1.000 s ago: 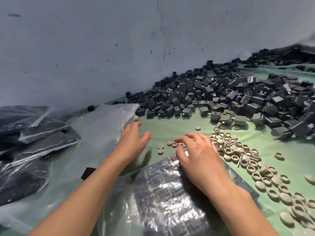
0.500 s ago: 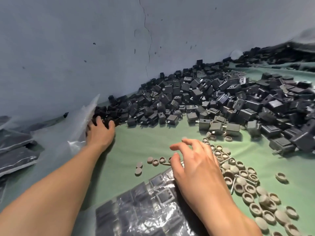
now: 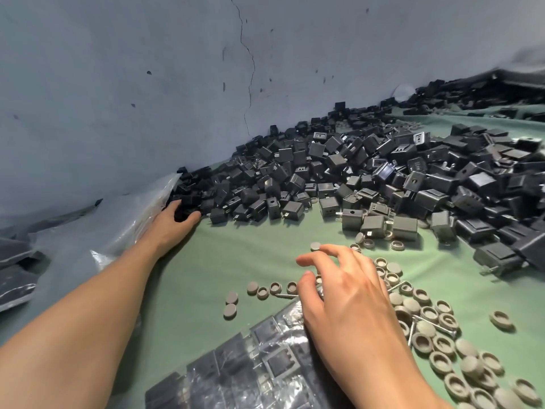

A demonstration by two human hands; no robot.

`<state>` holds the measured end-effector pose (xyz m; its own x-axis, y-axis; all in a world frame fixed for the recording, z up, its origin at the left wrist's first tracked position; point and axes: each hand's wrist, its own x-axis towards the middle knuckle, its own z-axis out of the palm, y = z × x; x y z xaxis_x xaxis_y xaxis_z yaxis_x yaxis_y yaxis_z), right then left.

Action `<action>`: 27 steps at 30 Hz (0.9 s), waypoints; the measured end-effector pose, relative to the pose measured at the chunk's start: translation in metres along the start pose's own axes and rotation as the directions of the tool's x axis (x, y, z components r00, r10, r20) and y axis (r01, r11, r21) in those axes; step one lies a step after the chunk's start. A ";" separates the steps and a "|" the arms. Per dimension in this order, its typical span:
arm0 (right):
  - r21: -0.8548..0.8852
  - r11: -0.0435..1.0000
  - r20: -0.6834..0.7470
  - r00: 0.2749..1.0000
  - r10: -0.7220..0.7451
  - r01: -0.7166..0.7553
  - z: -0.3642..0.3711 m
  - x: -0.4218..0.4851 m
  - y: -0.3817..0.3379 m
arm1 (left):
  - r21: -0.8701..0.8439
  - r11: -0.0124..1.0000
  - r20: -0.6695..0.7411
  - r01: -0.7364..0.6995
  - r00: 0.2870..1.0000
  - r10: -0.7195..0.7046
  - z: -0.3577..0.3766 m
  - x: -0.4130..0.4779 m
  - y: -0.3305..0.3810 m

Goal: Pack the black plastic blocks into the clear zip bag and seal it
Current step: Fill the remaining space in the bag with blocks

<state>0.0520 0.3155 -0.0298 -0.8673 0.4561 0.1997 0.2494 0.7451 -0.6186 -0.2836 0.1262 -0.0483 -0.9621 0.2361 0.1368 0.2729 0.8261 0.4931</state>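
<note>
At centre-left, left hand [image 3: 172, 221]: fingers and thumb curled round a few black plastic blocks [image 3: 368, 178] at the near-left corner of the heap. Its wrist lies against loose clear plastic [image 3: 118, 231].

Right hand [image 3: 345, 299], lower centre: fingers spread and arched, holding nothing. The fingertips hang over the gray round caps [image 3: 442, 349]. The heel of the palm sits over the far corner of the clear zip bag [image 3: 250, 367]; whether it presses down cannot be told.

Clear zip bag: flat on the green cloth [image 3: 221, 261], bottom centre, with blocks packed inside in rows. Its mouth is not visible.

Open room: a bare stretch of green cloth between the two hands. It is bounded by the left forearm, the front edge of the heap, the caps and the bag's far edge.

Heap of blocks: front edge runs from the left hand rightward and nearer, out past the right border. Its back edge lies against the gray wall [image 3: 147, 84].

Caps: spread from just beside the right hand to the lower right corner, with a few strays on the open cloth. Several screws [image 3: 287, 296] lie mixed in.

Far left edge: filled dark bags [image 3: 14, 255], stacked and partly out of view beyond the loose plastic.
</note>
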 end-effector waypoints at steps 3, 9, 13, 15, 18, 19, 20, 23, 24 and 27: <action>-0.006 1.000 -0.009 1.000 0.017 -0.017 -0.003 0.002 0.004 | 0.107 0.972 -0.017 -0.207 0.977 0.210 0.002 -0.008 0.000; -0.037 0.999 -0.035 0.999 0.036 -0.038 -0.005 0.002 0.009 | -0.154 0.912 -0.216 -0.381 0.913 0.345 -0.002 -0.013 0.018; -0.053 0.998 -0.037 0.999 0.036 -0.038 -0.003 0.001 0.009 | 0.107 0.972 -0.146 0.210 0.970 -0.193 -0.022 0.022 -0.021; -0.054 0.998 -0.028 0.999 0.042 -0.044 -0.003 0.003 0.009 | 0.190 0.916 -0.071 0.354 0.935 -0.347 -0.028 0.032 -0.036; -0.060 0.996 -0.008 0.998 0.061 -0.061 -0.005 0.005 0.011 | 0.106 0.928 -0.016 0.357 0.934 -0.358 -0.028 0.035 -0.041; -0.066 0.996 -0.007 0.998 0.065 -0.066 -0.006 0.006 0.011 | 0.056 0.942 -0.019 0.330 0.944 -0.330 -0.026 0.035 -0.041; -0.071 0.995 -0.012 0.998 0.067 -0.068 -0.007 0.007 0.011 | 0.007 0.956 -0.026 0.292 0.956 -0.292 -0.026 0.034 -0.040; -0.074 0.995 -0.025 0.997 0.069 -0.070 -0.011 0.009 0.012 | -0.146 0.973 -0.011 0.176 0.984 -0.180 -0.022 0.036 -0.022; -0.070 0.995 -0.024 0.997 0.070 -0.072 -0.013 0.009 0.014 | -0.220 0.966 -0.012 0.134 0.990 -0.140 -0.019 0.036 -0.013; -0.067 0.994 -0.026 0.996 0.084 -0.085 -0.016 0.009 0.019 | -0.489 0.867 -0.075 0.095 0.986 -0.150 -0.012 0.038 0.006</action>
<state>0.0559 0.3415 -0.0279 -0.8317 0.5295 0.1671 0.3506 0.7343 -0.5813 -0.3184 0.1336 -0.0300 -0.9896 0.0707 0.1251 0.1437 0.4888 0.8605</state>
